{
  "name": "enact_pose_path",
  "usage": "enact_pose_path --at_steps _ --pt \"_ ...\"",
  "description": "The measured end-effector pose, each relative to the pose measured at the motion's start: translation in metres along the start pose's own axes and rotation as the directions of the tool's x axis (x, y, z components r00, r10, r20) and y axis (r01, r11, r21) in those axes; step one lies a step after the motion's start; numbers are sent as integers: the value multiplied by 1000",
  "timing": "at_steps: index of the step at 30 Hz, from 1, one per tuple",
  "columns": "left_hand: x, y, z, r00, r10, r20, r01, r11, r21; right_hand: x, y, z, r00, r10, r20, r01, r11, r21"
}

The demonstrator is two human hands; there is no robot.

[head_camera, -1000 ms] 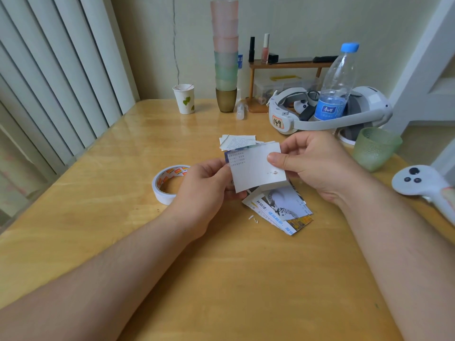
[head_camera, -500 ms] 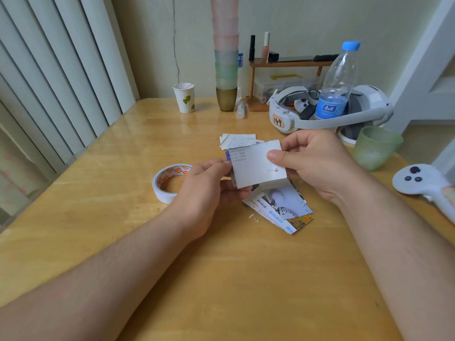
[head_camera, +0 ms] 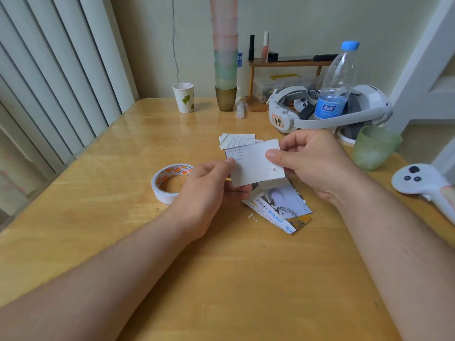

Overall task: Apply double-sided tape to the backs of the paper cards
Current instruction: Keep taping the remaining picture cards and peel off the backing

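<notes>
Card (head_camera: 254, 166) barely shifted; both hands' fingers pinch it above wooden table (head_camera: 221, 279).

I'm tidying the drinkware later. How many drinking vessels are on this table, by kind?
Stacked plastic cups: 7, as far as the stack's bands show
Paper cup: 1
Green glass tumbler: 1
Water bottle: 1
Total: 10

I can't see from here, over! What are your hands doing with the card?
Both hands, left and right, pinch one white paper card. White tape roll sits untouched beside left hand. Nothing in the way.
</notes>
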State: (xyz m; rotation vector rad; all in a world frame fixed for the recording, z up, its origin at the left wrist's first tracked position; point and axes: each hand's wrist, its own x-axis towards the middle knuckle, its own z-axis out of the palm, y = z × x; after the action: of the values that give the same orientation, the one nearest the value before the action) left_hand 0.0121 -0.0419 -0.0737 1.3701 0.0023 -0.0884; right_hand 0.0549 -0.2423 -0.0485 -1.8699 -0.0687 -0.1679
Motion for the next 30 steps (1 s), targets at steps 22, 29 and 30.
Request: enact_pose_path --at_steps 22,29,30 --pt "2 -5 -2 999 36 22 -39 989 141 -1 0 1 999 -28 16 28 1000 -4" --pt "2 -4 -3 999 46 24 -48 991 127 -2 -1 0 999 -30 18 29 999 28" --pt "3 -4 -3 999 47 25 -50 991 124 -2 -1 0 1000 -23 22 22 999 35"
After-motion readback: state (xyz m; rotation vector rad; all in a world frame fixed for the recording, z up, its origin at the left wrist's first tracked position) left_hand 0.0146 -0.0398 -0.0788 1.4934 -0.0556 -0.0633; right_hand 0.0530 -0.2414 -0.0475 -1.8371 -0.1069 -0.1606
